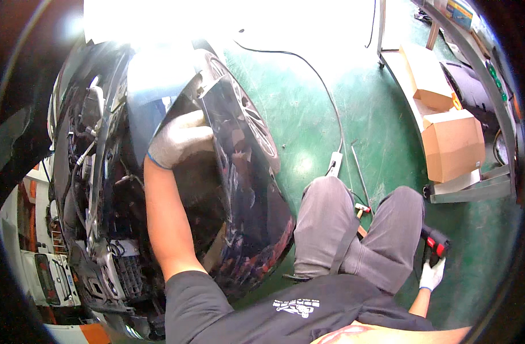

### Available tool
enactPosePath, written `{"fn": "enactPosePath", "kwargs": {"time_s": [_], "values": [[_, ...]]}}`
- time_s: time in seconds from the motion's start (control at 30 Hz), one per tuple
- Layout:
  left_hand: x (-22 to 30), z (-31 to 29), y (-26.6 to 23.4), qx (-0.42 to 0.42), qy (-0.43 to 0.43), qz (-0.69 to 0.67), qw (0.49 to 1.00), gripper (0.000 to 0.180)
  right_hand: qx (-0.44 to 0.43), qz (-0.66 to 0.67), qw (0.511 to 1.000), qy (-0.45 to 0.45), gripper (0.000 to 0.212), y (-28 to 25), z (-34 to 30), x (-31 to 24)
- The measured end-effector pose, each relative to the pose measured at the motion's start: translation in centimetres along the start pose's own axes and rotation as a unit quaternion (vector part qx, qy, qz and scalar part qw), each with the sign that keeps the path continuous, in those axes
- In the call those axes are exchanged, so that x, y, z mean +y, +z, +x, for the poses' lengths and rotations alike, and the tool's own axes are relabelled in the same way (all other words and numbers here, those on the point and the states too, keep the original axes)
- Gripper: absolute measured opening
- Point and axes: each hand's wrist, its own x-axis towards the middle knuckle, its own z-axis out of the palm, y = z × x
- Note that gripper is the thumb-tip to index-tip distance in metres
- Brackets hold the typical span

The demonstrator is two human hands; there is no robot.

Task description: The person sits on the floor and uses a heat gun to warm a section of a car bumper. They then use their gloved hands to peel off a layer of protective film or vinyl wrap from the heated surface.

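Note:
My left hand [179,139], in a white work glove, reaches over the open front of a dark car. Its fingers are bent against the inner upper edge of the black fender [239,189], and their tips are partly hidden there. Down at my right side, my gloved right hand [432,274] is wrapped round the handle of a black and red power tool [436,243]. The tool is held low beside my right knee, pointing away from me. Its exact kind cannot be made out.
A spoked wheel [254,114] stands beyond the fender. On the green floor lie a power strip [334,164] with a black cable, a long metal bar [360,172] and a small red-headed hammer [362,208]. A wheeled rack [405,86] on the right holds cardboard boxes [454,143].

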Motion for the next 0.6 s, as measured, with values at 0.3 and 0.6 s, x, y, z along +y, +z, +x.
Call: {"fn": "enactPosePath", "kwargs": {"time_s": [0.3, 0.6], "values": [[-1.5, -0.7, 0.1, -0.061, 0.096, -0.026, 0.993, 0.048, 0.072, 0.201, 0.965, -0.152, 0.049, -10.6, 8.7, -27.5], [-3.0, -1.2, 0.8, -0.065, 0.163, -0.036, 0.984, 0.055, 0.02, 0.418, 0.853, -0.312, 0.033, -17.1, 12.4, -47.0]]}}
